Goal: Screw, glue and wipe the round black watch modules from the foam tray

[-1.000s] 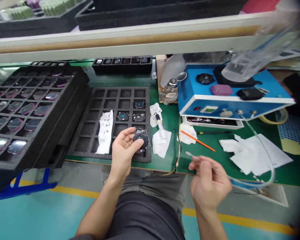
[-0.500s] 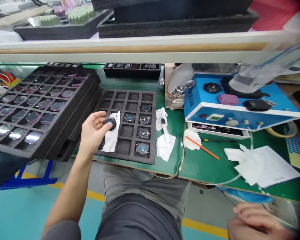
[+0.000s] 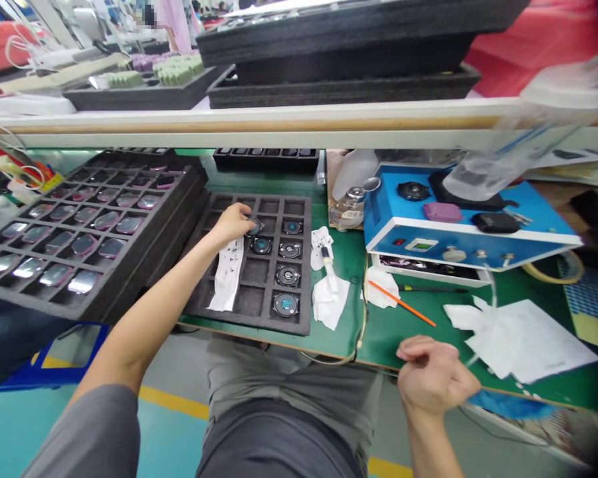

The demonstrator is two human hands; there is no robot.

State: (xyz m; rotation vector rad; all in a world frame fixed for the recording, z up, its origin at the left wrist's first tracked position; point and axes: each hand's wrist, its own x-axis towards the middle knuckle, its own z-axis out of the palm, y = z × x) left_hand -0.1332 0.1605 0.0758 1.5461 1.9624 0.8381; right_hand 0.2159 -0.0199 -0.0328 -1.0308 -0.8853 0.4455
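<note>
My left hand (image 3: pixel 235 222) pinches a round dark watch part (image 3: pixel 254 226) over an upper compartment of the black foam tray (image 3: pixel 305 265). Just below it, another round watch part (image 3: pixel 260 246) lies in the tray. Several more fill the right column, among them one with a blue mark (image 3: pixel 285 304). A white wipe strip (image 3: pixel 226 275) with small dark bits lies across the tray's left part. My right hand (image 3: pixel 431 375) is at the table's front edge, its fingers curled; whether it holds anything is hidden.
Stacked foam trays with watch faces (image 3: pixel 94 242) stand left. Right of the tray are a brush-like tool (image 3: pixel 329 265) on wipes, a glass bottle (image 3: pixel 349 209), an orange stick (image 3: pixel 403 304) and a blue machine (image 3: pixel 458 236). A shelf edge (image 3: pixel 279 126) crosses above.
My left hand has moved from the wipe strip up and right to an upper compartment, carrying the dark part. My right hand has come up and left to the table edge. The view has shifted slightly.
</note>
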